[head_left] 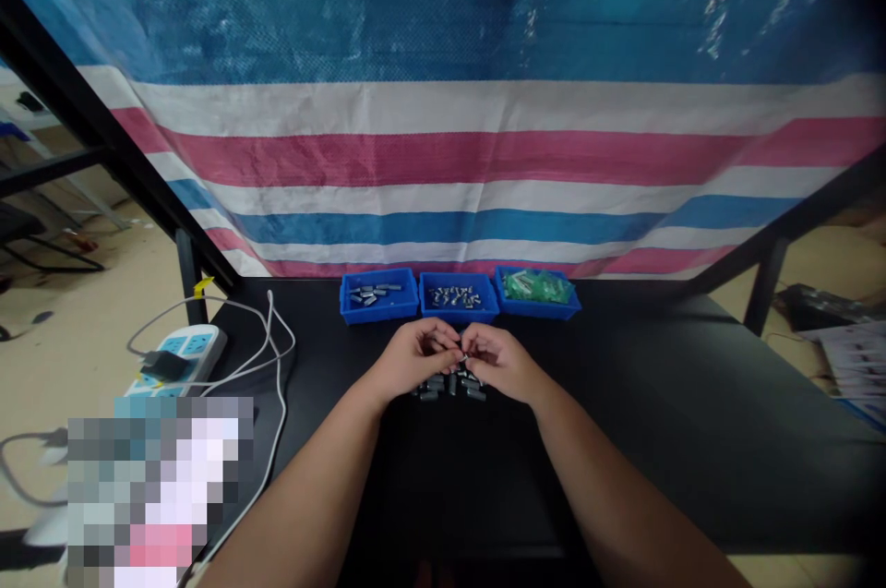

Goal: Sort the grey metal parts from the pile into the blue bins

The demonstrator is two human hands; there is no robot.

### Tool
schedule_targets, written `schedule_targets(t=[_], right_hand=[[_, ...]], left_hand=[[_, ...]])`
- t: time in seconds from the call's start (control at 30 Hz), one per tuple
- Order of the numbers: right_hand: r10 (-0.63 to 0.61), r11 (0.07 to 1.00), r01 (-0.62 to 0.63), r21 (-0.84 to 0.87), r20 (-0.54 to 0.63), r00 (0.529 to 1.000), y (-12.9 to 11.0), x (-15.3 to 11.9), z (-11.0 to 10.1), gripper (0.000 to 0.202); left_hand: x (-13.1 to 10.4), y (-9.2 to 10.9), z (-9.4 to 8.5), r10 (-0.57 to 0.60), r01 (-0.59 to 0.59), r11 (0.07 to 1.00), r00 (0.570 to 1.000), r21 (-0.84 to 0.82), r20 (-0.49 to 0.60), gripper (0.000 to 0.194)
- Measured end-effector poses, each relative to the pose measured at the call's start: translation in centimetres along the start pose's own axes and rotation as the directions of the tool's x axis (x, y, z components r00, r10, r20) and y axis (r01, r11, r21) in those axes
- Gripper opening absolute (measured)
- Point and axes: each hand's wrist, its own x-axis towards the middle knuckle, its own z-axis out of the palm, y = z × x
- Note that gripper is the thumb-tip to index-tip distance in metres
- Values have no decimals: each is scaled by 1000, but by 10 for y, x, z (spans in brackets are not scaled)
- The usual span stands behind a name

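My left hand point(421, 357) and my right hand point(504, 361) meet over the middle of the black table, fingertips pinched together. Between them shows a tiny shiny metal part point(465, 357), mostly covered by the fingers and too small to name exactly. Just below the hands lie several short dark-grey metal cylinders point(476, 394) on the tabletop, partly hidden by the fingers. Behind the hands, the middle blue bin point(460, 315) contains many small silvery metal pieces point(453, 296).
The left blue bin point(379, 313) holds several grey cylinders; the right blue bin point(541, 307) has green-tinted plastic packets. A power strip point(208, 346) with a plug and loose white cable point(281, 385) occupies the table's left side. Striped sheeting point(443, 108) hangs behind the black table point(643, 403).
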Motion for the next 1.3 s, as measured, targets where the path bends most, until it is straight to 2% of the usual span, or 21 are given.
schedule_targets(t=[0.07,0.13,0.2,0.27,0.33,0.4,0.47,0.53,0.6,0.7,0.83,1.0,1.1,1.23,1.3], right_hand=[[43,999,-43,-2,26,999,1,1,-1,12],[84,996,-83,35,-8,996,4,4,-2,15],[83,991,-64,118,-168,982,7,9,-2,20],[64,983,7,186,-372,926,11,13,-1,31],[53,984,35,173,-477,877,13,15,-2,44],[26,999,-10,37,-460,888,13,13,-3,39],[-38,979,-43,-197,-387,921,13,10,-3,25],[-124,906,-2,-423,-271,955,11,8,0,16],[-181,817,65,-573,-148,972,8,9,6,17],[-168,707,48,-706,-102,980,6,14,18,15],[-126,614,-48,-787,-159,979,3,19,29,8],[-108,604,-59,-795,-154,982,-1,19,29,6],[-92,602,-84,-794,-174,981,-1,20,31,4],[-32,592,-139,-794,-195,980,-3,21,35,4],[-42,621,-114,-775,-178,983,-4,21,35,3]], left_hand=[[0,2,-6,81,-58,977,991,204,-107,22],[0,5,-12,183,-83,900,963,428,-197,12],[0,8,-16,241,-76,817,945,572,-219,8],[-1,10,-17,255,-70,776,944,627,-211,7],[-2,12,-16,252,-66,763,946,644,-202,8],[-3,12,-16,246,-56,750,948,659,-200,8],[-3,11,-17,237,-38,735,950,677,-203,8],[-2,9,-19,229,-19,719,950,695,-210,9],[-2,7,-21,227,6,706,945,708,-235,9],[-2,6,-24,216,76,688,928,722,-304,9],[-4,12,-30,131,235,614,911,754,-390,9],[-8,22,-38,11,375,495,900,784,-437,11],[-10,25,-37,-22,385,447,907,807,-421,13],[-11,25,-35,-48,335,453,934,826,-353,16],[-11,24,-35,-65,313,456,945,833,-319,15]])
